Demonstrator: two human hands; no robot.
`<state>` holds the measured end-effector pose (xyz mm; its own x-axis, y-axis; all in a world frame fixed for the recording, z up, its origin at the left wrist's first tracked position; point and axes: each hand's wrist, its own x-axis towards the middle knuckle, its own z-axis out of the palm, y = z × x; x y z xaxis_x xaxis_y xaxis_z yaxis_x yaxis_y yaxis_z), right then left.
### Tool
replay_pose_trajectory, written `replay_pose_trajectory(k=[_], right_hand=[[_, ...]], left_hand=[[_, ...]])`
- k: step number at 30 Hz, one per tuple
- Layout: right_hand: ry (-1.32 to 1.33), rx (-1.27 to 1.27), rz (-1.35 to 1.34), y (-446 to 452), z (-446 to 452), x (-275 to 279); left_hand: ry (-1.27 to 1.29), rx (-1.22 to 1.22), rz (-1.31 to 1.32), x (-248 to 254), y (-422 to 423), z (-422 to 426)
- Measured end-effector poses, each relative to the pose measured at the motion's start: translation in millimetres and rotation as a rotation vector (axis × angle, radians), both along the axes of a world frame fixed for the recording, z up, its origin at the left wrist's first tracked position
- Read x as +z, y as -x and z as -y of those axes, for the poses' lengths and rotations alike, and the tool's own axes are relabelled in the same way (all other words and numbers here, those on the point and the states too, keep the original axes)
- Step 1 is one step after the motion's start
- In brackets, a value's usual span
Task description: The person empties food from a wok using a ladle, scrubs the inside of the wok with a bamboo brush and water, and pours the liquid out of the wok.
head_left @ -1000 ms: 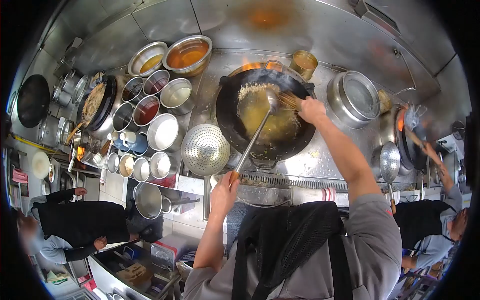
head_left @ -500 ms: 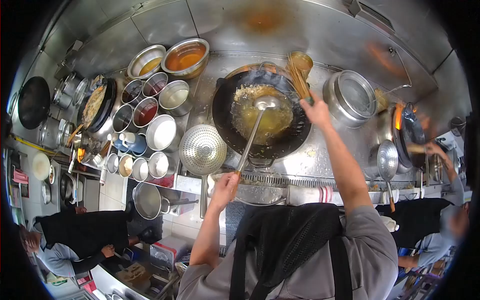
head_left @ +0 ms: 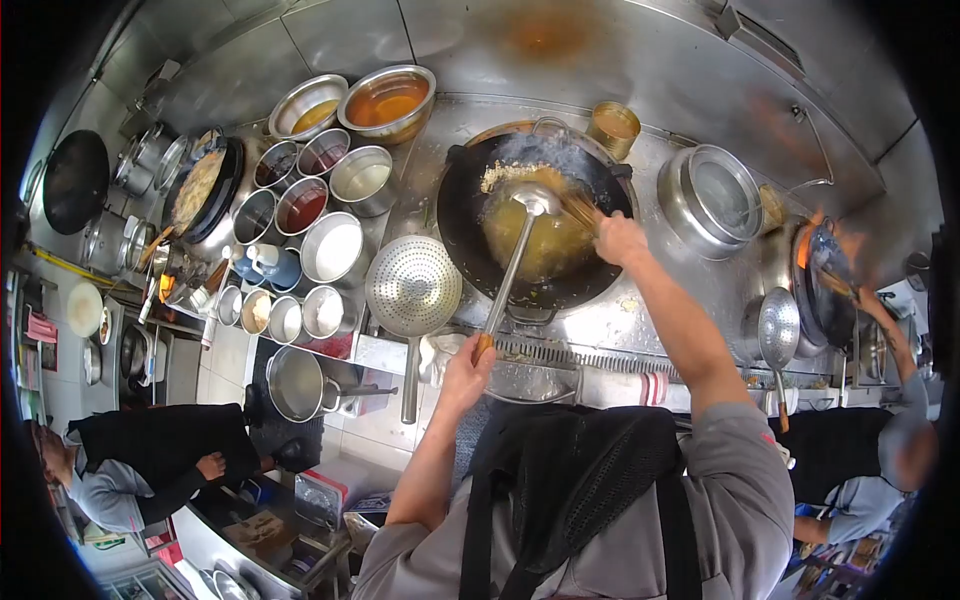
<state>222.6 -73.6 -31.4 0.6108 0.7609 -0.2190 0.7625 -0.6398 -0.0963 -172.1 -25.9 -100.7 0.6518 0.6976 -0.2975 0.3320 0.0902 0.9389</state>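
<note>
My left hand (head_left: 466,375) is closed round the wooden end of a long metal ladle (head_left: 514,268). The ladle's bowl lies in a black wok (head_left: 462,205), in cloudy yellowish liquid (head_left: 543,248). Pale crumbs (head_left: 508,176) collect at the liquid's far side. In my closed right hand (head_left: 620,240) is a bamboo wok brush (head_left: 577,208), its bristles down inside the wok beside the ladle bowl. Steam rises at the wok's far side.
A perforated strainer (head_left: 413,285) rests left of the wok, near several sauce pots (head_left: 333,247). Behind stands a tin can (head_left: 614,128); to the right, stacked metal pots (head_left: 675,190). Flames show at another wok (head_left: 822,270) by a co-worker's arm (head_left: 885,320). Another person (head_left: 160,465) is at left.
My right hand has brought the bamboo brush from beside the tin can down into the wok. The ladle stays in the liquid, and steam has thickened. The co-worker at right has moved their arm.
</note>
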Motion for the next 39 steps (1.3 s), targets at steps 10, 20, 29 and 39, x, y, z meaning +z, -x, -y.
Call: replay_pose_trajectory(k=[10, 20, 29, 39], right_hand=[[-0.076, -0.071, -0.109, 30.7, 1.9, -22.4], [0.003, -0.082, 0.007, 10.0, -16.9, -14.1], [-0.007, 0.082, -0.018, -28.3, -12.6, -32.2], [-0.226, 0.435, 0.093, 94.1, 16.0, -12.4]], left_hand=[[0.234, 0.056, 0.108, -14.0, -12.1, -5.2], [0.457, -0.001, 0.193, -12.0, -3.8, -10.1], [0.691, 0.047, 0.288, -11.4, 2.5, -8.9], [0.658, 0.003, 0.276, -8.1, -1.3, -9.0]])
